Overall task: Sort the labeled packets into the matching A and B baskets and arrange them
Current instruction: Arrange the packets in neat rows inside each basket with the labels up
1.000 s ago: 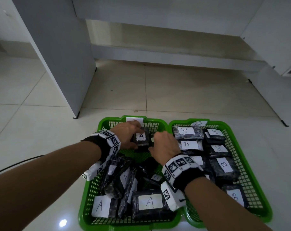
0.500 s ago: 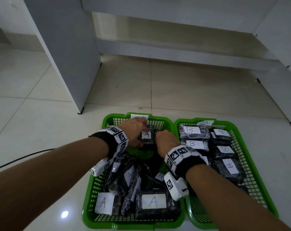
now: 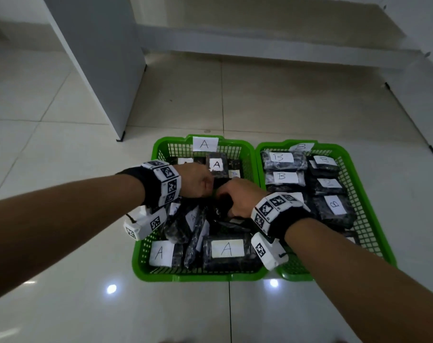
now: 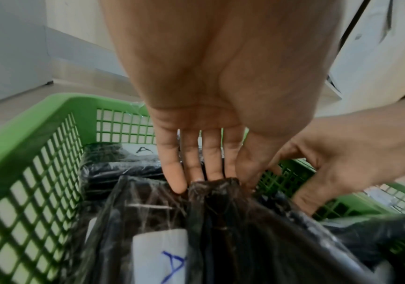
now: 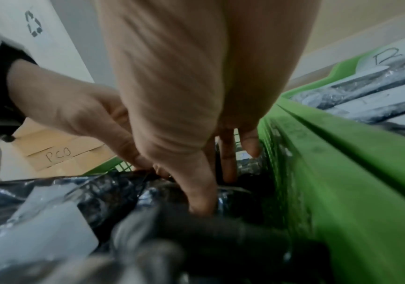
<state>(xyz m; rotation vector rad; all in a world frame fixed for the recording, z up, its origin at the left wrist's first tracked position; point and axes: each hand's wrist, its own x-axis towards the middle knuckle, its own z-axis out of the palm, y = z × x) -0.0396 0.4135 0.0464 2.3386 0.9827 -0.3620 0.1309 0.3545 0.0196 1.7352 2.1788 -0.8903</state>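
Nearest the camera, 2 forearms reach forward over a pale tiled floor [image 3: 62, 305] into the A basket [image 3: 146, 243], the left of 2 green mesh baskets standing side by side and touching. At its near end lie flat packets with white A labels, 1 of them the front A packet [image 3: 226, 248]; behind these several black packets stand on edge in a loose heap.

Over the middle of that basket the 2 hands meet. The left hand [image 3: 198, 180] has its fingers [image 4: 172, 173] fairly straight and pointing down, their tips touching the gathered top of an upright black packet [image 4: 211, 194] that carries a blue A label lower down; whether the thumb pinches it I cannot tell. The right hand [image 3: 242, 196] reaches down beside the basket's right wall, fingers [image 5: 196, 184] extended into the dark packets; whether it has hold of 1 is hidden.

Further back, a flat A packet [image 3: 216, 164] lies near the far wall under the basket's A tag [image 3: 205, 144]. The B basket [image 3: 373, 219] to the right holds rows of flat B-labelled packets. Beyond stand white cabinet panels [image 3: 99, 58]
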